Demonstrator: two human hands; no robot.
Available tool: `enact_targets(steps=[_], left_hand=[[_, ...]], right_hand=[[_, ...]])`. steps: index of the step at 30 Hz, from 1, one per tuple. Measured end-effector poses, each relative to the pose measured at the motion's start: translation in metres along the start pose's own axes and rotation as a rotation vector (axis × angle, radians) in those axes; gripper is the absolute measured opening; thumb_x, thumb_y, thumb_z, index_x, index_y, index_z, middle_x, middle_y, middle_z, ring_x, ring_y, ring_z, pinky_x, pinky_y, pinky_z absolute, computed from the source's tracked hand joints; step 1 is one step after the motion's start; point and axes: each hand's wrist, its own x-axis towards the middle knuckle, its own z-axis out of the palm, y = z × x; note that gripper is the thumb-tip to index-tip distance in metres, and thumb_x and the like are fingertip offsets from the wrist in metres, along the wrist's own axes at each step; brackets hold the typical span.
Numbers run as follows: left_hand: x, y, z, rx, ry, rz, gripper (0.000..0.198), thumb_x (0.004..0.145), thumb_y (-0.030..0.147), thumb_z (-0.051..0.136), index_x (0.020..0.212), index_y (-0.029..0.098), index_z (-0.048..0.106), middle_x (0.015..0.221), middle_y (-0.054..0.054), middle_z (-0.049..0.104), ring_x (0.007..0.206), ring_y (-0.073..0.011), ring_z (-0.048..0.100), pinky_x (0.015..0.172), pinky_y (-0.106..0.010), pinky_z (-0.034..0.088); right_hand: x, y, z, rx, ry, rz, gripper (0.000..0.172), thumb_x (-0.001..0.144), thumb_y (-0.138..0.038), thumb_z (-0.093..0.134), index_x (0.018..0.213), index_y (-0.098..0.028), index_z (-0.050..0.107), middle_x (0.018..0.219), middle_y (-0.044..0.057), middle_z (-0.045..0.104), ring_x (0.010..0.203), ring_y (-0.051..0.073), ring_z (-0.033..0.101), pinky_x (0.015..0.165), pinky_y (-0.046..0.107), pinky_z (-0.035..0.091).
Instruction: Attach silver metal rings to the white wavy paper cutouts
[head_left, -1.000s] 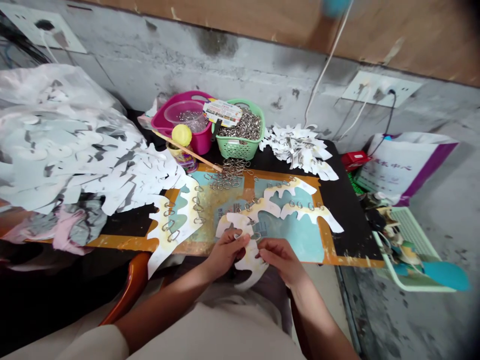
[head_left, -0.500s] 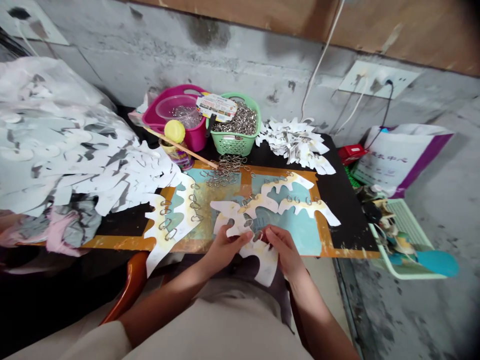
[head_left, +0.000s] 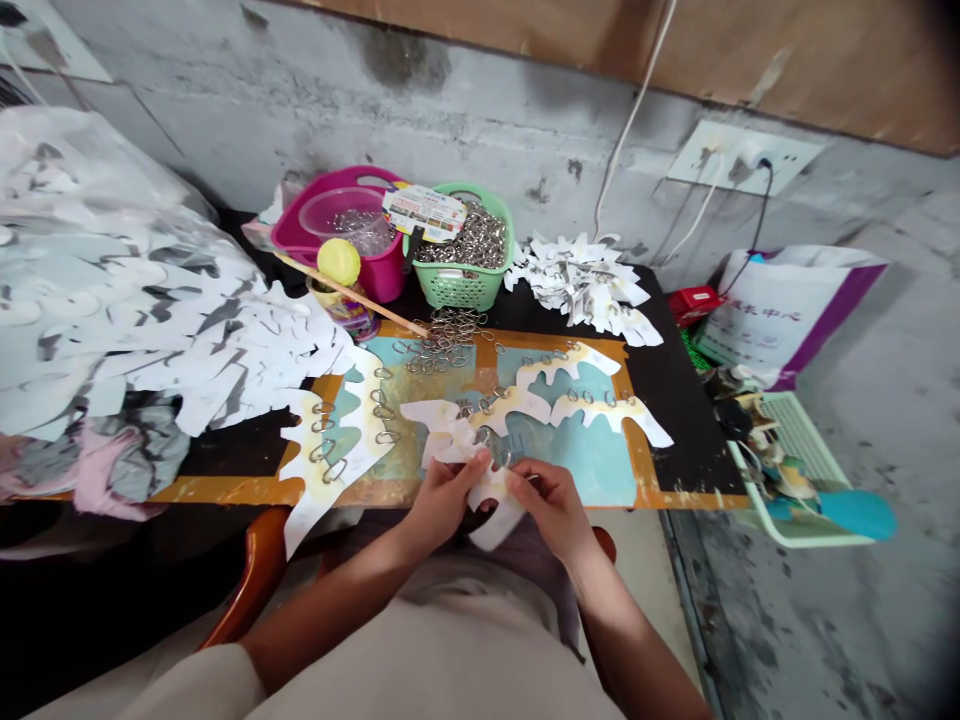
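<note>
My left hand (head_left: 441,503) and my right hand (head_left: 553,508) pinch a white cut-out fabric piece (head_left: 495,528) between them at the table's front edge. Metal rings (head_left: 483,437) show at its upper side, between my fingertips; how they are fastened is too small to tell. Just behind lie more white cut-out pieces (head_left: 532,403) with yellowish stains and metal rings along their edges. Another such piece (head_left: 315,490) lies to the left, overhanging the front edge. A heap of loose wire rings (head_left: 448,340) sits farther back.
Behind stand a pink basket (head_left: 386,275) and a green basket (head_left: 461,290) filled with rings. A wooden stick (head_left: 352,292) leans across a yellow-lidded jar (head_left: 339,262). White cut-outs pile up at left (head_left: 150,330) and back right (head_left: 585,285). A pale green crate (head_left: 802,440) stands right.
My right hand has moved left, closer to my left hand. The held piece has tilted and shifted left, its lower part now more hidden. The whole view has shifted slightly.
</note>
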Motion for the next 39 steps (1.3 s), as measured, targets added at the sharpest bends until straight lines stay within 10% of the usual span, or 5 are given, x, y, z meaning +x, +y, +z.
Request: enact_targets(steps=[4, 9, 16, 26, 39], left_hand=[[0.007, 0.006, -0.006, 0.035, -0.027, -0.096, 0.043, 0.066, 0.048, 0.083, 0.073, 0.014, 0.058, 0.058, 0.004, 0.055, 0.046, -0.0071, 0.047, 0.038, -0.017, 0.037], [0.012, 0.012, -0.008, -0.042, 0.008, -0.259, 0.049, 0.071, 0.066, 0.068, 0.073, 0.019, 0.057, 0.057, 0.002, 0.056, 0.042, -0.0107, 0.048, 0.04, -0.022, 0.036], [0.001, 0.008, -0.003, 0.307, -0.198, -0.016, 0.039, 0.06, 0.036, 0.086, 0.083, 0.015, 0.064, 0.064, 0.002, 0.056, 0.055, -0.0106, 0.048, 0.052, -0.021, 0.036], [-0.002, 0.008, 0.004, 0.71, -0.154, 0.271, 0.044, 0.081, 0.033, 0.064, 0.055, 0.019, 0.032, 0.059, 0.006, 0.022, 0.057, -0.0088, 0.026, 0.053, -0.025, 0.019], [0.004, 0.011, -0.005, 0.863, -0.237, 0.281, 0.037, 0.079, 0.028, 0.058, 0.059, 0.02, 0.028, 0.062, 0.006, 0.022, 0.059, -0.0089, 0.026, 0.054, -0.024, 0.019]], right_hand=[[-0.002, -0.001, -0.012, 0.105, -0.02, -0.002, 0.039, 0.085, -0.054, 0.067, 0.106, -0.021, 0.067, 0.086, 0.005, 0.064, 0.076, 0.019, 0.06, 0.061, 0.026, 0.047], [-0.002, -0.003, -0.012, -0.01, 0.098, -0.05, 0.021, 0.082, -0.037, 0.074, 0.09, -0.021, 0.065, 0.082, 0.002, 0.063, 0.074, 0.016, 0.061, 0.062, 0.024, 0.05], [-0.006, -0.003, -0.005, -0.104, 0.183, -0.071, 0.019, 0.085, -0.036, 0.071, 0.098, -0.022, 0.066, 0.083, 0.002, 0.066, 0.073, 0.017, 0.063, 0.062, 0.026, 0.053], [-0.005, 0.0, -0.007, -0.741, 0.25, -0.585, 0.014, 0.095, -0.015, 0.054, 0.095, -0.023, 0.066, 0.095, 0.007, 0.061, 0.091, 0.021, 0.059, 0.079, 0.033, 0.05], [0.004, -0.003, -0.002, -0.559, 0.192, -0.382, 0.01, 0.096, -0.023, 0.052, 0.087, -0.021, 0.056, 0.088, 0.004, 0.057, 0.082, 0.018, 0.055, 0.072, 0.03, 0.045]])
